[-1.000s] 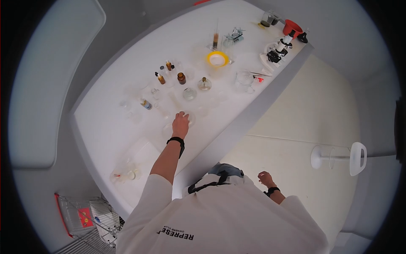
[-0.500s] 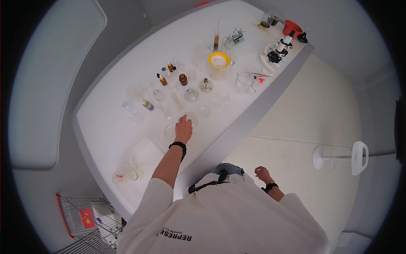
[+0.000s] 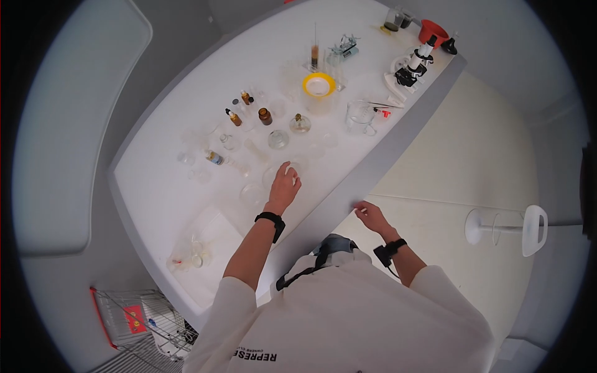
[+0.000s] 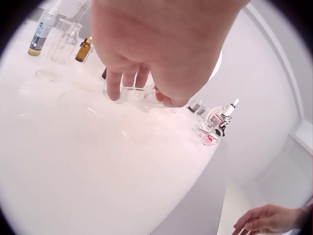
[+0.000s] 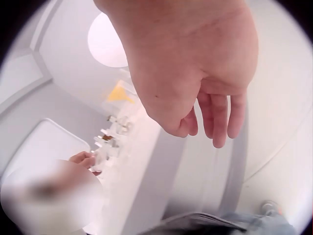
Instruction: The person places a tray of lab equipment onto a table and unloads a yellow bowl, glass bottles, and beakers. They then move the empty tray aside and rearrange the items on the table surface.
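My left hand (image 3: 285, 188) is over the white table, fingers pointing down. In the left wrist view its fingers and thumb grip the sides of a clear, shallow glass dish (image 4: 142, 96), which looks like a petri dish. On the tabletop beside that hand lies another clear round dish (image 3: 252, 194), faint against the white. My right hand (image 3: 372, 217) hangs in front of the table's edge. Its fingers are loosely curled with nothing in them, as the right wrist view shows.
Beyond the left hand stand a round glass bottle (image 3: 278, 139), a glass burner (image 3: 300, 124), a brown bottle (image 3: 265, 116) and a labelled bottle (image 3: 214, 157). Farther right are a glass measuring jug (image 3: 360, 118), a yellow-rimmed vessel (image 3: 318, 85) and a microscope (image 3: 410, 71). A plastic bag (image 3: 189, 252) lies near left.
The left hand has moved right, with the clear dish in its fingers. The right hand has risen and come leftward, closer to the table edge.
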{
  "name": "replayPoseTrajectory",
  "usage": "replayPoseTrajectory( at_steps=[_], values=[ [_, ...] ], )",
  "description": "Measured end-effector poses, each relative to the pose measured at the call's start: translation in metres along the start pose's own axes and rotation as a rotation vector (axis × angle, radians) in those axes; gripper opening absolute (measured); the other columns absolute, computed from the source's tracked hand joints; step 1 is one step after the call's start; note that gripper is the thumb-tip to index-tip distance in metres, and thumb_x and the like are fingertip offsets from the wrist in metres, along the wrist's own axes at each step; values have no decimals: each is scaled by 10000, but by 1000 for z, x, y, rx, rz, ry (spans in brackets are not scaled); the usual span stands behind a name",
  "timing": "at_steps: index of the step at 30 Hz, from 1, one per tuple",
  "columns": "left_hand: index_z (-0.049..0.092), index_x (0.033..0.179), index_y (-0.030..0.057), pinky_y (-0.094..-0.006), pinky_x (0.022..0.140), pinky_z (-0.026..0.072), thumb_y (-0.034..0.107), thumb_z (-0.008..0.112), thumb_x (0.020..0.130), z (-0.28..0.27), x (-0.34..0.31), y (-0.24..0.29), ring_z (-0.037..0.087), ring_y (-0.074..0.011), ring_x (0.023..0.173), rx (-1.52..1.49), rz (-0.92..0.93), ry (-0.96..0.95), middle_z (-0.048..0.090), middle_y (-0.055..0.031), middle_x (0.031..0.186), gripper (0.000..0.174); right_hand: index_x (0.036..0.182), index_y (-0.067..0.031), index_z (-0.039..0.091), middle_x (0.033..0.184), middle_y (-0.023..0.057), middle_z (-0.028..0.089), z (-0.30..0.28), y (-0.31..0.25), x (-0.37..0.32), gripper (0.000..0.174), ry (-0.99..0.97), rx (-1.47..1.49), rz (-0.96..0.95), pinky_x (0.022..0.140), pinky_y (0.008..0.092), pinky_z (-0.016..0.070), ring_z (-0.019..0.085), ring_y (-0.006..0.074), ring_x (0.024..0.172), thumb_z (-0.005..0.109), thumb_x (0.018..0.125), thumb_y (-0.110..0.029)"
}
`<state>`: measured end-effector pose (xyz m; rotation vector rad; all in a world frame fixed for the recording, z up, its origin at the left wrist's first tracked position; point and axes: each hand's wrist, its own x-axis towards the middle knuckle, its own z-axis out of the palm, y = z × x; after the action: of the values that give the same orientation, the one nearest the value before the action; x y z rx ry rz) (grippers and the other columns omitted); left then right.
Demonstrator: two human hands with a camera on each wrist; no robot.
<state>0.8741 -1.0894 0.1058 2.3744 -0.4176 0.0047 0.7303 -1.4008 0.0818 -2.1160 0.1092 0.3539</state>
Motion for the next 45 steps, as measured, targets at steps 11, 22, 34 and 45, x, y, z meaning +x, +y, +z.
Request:
replayPoseTrajectory(
  at_steps=[11, 22, 34, 45],
  values=[
    [602, 876, 32, -448, 989, 485, 113, 735, 791, 41, 48, -17, 517, -377, 1213, 320, 66, -116, 460, -235, 1381, 177, 1071, -62, 658, 944, 126, 706, -9, 78, -36, 207, -22, -80, 209, 783, 367, 546, 681, 272, 853, 620, 909, -185],
    [596, 766, 63, -443, 957, 470, 129, 804, 712, 42, 77, 17, 516, -361, 1198, 232, 106, -134, 521, -180, 1327, 224, 1054, -84, 687, 959, 153, 733, 3, 180, -142, 231, -111, -57, 704, 801, 379, 568, 716, 280, 896, 629, 876, -219],
    [580, 917, 74, -442, 931, 483, 133, 816, 703, 93, 127, 23, 543, -356, 1144, 340, 101, -193, 539, -157, 1262, 324, 1072, -28, 664, 890, 107, 714, -8, 136, -107, 227, 125, 158, 555, 675, 327, 555, 729, 205, 754, 601, 920, -184],
    [512, 1049, 84, -446, 887, 489, 95, 816, 686, 42, 102, 7, 564, -335, 1061, 173, 79, -151, 557, -114, 1105, 473, 1025, -62, 677, 879, 122, 727, 19, 192, -163, 176, -115, 90, 869, 623, 330, 583, 740, 227, 743, 624, 896, -170]
  ],
)
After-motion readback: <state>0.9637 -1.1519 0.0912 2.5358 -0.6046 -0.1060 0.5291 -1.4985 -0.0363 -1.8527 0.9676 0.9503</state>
